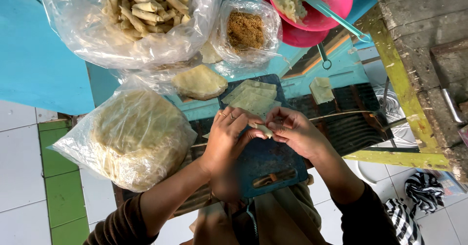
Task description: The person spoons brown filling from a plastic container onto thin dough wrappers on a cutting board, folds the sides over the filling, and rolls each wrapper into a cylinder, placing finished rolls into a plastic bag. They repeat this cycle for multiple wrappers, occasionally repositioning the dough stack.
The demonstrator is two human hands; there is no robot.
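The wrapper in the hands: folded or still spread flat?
Folded: the wrapper is a small tight roll pinched between left hand and right hand.

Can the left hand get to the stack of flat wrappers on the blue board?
Probably yes. The left hand sits just below the stack of wrappers on the blue board, and nothing lies between them. But it is busy pinching a small folded piece with the right hand.

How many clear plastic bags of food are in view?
3: bag of rolls top left, bag of crumbs top centre, bag of round wrappers at left. Others may be hidden.
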